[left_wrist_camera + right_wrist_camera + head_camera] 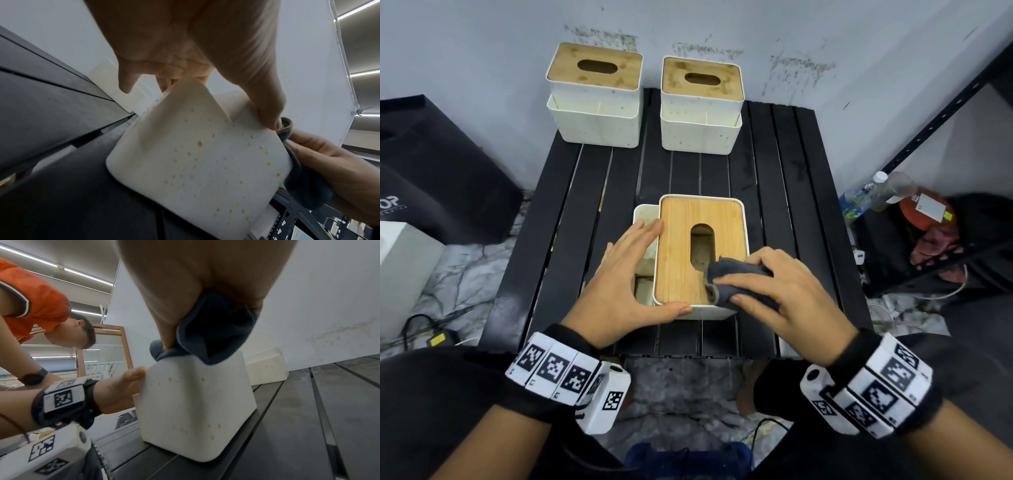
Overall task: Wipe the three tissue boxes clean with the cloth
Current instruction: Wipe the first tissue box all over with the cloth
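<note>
Black slatted table (571, 219) fills the head view's middle, with two tissue boxes (595, 94) (701, 102) at the upper centre against the wall. A third, near tissue box (700, 255) sits lower centre; the left hand (619, 277) braces it with straight fingers, while the right hand (784, 291) clutches a dark cloth (736, 277) on its wooden lid.

Left wrist view: the box's speckled white side (197, 162) fills the centre, thumb (265, 104) on its edge.

Right wrist view: the cloth (213, 331) presses the box's top corner, centre frame.
</note>
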